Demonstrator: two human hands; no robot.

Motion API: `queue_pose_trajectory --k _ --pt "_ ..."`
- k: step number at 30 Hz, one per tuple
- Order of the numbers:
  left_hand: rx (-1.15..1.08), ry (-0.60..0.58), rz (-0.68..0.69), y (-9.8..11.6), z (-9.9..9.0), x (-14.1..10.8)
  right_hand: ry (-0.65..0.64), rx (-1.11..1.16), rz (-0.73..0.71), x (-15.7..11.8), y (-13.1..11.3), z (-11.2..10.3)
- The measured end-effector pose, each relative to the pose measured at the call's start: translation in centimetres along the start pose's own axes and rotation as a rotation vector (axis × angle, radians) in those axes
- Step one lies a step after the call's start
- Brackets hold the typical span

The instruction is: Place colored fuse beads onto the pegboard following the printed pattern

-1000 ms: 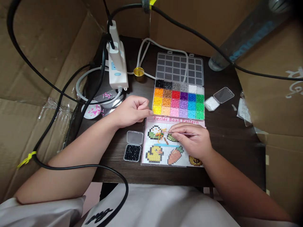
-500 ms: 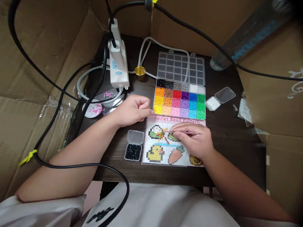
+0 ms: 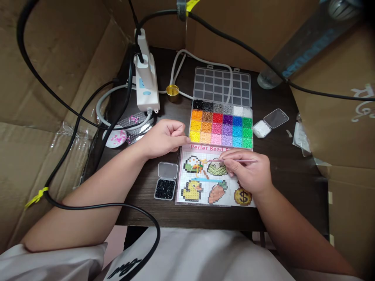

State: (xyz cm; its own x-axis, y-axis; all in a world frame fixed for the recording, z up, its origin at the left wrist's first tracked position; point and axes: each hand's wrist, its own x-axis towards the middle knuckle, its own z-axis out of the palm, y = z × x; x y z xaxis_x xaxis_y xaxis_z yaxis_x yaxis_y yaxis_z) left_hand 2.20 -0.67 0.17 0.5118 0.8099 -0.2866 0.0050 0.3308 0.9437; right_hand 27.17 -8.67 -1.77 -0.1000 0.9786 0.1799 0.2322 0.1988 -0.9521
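My right hand (image 3: 249, 169) pinches slim metal tweezers (image 3: 216, 160), whose tip reaches left over the bead pattern sheet (image 3: 205, 197). The tip is close to the small white, green and orange picture (image 3: 193, 164) at upper left; whether it grips a bead is too small to tell. My left hand (image 3: 166, 136) is curled into a loose fist, its thumb stretched to the lower left corner of the bead box (image 3: 222, 124). The box holds small beads sorted by colour, and its clear lid (image 3: 222, 86) lies open behind. A duck (image 3: 191, 191) and a carrot (image 3: 217, 192) show on the sheet.
Left of the sheet stands a small open case of black beads (image 3: 165, 189); another with white beads (image 3: 261, 128) is at right. A power strip (image 3: 146, 88), gold cup (image 3: 172, 93) and white dish (image 3: 115, 138) lie behind. Black cable (image 3: 102, 204) crosses my left arm. Cardboard walls surround the table.
My right hand has shifted right with the tweezers, uncovering more of the green picture and the coin picture. My left hand keeps its place. The camera view has tilted slightly.
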Motion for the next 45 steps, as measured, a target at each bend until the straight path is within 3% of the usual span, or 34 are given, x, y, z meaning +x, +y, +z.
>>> queue_pose_trajectory --k 9,27,33,37,41,45 --pt "0.063 0.042 -0.006 0.2 0.1 -0.1 -0.028 0.118 0.097 0.0 0.1 0.0" --pt "0.111 0.009 -0.022 -0.1 -0.5 -0.1 0.158 0.188 0.193 0.8 0.0 -0.2" --pt "0.156 0.003 -0.037 -0.2 -1.0 -0.1 0.377 0.19 0.067 2.0 1.4 -2.3" --pt "0.157 0.005 -0.03 -0.1 -1.0 -0.2 0.488 0.096 0.032 3.2 0.8 -3.5" --pt "0.202 0.018 -0.021 -0.1 -0.9 -0.3 0.426 -0.062 -0.004 5.0 -0.5 -2.9" --pt "0.197 0.015 -0.01 -0.1 -1.0 -0.2 0.389 -0.158 -0.099 6.4 -0.3 -1.0"
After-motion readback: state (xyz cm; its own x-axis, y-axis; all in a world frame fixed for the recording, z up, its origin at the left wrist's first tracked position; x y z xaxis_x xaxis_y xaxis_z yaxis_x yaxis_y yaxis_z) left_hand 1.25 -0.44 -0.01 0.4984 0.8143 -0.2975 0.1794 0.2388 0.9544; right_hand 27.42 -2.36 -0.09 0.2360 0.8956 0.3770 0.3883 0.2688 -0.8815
